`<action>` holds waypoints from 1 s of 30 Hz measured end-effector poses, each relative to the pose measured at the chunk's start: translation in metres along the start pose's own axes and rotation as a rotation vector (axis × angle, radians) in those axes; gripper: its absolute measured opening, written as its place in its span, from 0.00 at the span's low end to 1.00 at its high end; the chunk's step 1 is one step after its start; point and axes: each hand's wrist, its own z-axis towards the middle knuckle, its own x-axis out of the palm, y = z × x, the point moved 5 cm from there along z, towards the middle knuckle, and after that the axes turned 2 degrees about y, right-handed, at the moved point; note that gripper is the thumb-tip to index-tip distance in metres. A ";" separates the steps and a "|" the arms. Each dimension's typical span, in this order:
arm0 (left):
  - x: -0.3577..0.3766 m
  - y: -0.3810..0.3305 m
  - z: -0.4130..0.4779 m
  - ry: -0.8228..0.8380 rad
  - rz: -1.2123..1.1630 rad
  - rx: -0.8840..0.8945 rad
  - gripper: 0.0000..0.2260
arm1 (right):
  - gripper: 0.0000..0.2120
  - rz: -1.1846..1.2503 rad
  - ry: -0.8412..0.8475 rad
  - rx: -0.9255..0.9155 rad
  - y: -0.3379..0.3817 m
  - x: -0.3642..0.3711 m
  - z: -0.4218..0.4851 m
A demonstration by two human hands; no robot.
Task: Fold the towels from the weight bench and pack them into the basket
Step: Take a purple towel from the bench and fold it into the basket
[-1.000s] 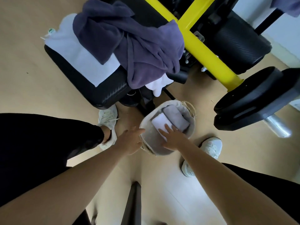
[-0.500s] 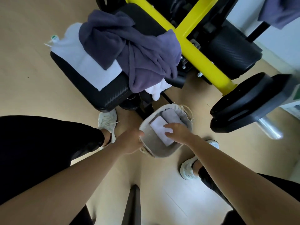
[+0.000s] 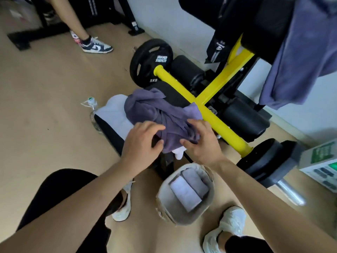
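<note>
Left hand [image 3: 144, 143], right hand [image 3: 201, 143] over purple towel [image 3: 155, 110] on bench [image 3: 107, 127], fingers spread, loosely curved; folded towels [image 3: 186, 193] in basket [image 3: 164, 198].

Heaped towel [image 3: 145, 108] is lying on the worktop [image 3: 109, 132], covering the right part of a flat towel [image 3: 114, 114] spread beneath it. Left grip [image 3: 140, 143] and right grip [image 3: 200, 143] are sitting side by side over the heap's near edge, fingertips on it. Basket [image 3: 165, 196] is standing on the floor [image 3: 54, 88] in front of the worktop, nearer than the right grip. Two folded towels [image 3: 185, 194] are lying side by side in it. Bottle [image 3: 93, 114] is sitting on the floor just left of the worktop. Weight plate [image 3: 151, 61] is sitting behind the worktop. Another towel [image 3: 306, 52] is hanging at the far right, above.
</note>
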 end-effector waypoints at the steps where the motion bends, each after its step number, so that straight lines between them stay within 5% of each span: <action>1: 0.000 0.014 0.007 -0.019 0.064 -0.071 0.23 | 0.33 -0.115 0.065 0.000 0.002 0.006 0.007; 3: 0.004 0.037 0.016 -0.006 0.100 -0.249 0.30 | 0.33 -0.253 0.136 0.035 0.004 0.014 0.017; 7: 0.019 0.053 0.015 0.066 0.095 -0.437 0.36 | 0.11 -0.212 0.079 0.117 0.011 0.009 0.031; 12: 0.023 0.060 0.007 0.054 0.078 -0.409 0.33 | 0.09 0.239 -0.216 0.324 0.028 -0.041 0.044; 17: 0.023 0.062 0.003 0.059 0.011 -0.346 0.29 | 0.06 0.708 -0.447 0.333 0.054 -0.106 0.028; 21: 0.014 0.057 -0.001 0.034 -0.129 -0.326 0.20 | 0.08 0.805 -0.583 0.344 0.064 -0.142 -0.013; 30: -0.036 -0.033 -0.039 0.110 -0.420 -0.077 0.13 | 0.06 0.665 -0.421 0.262 0.086 -0.156 -0.100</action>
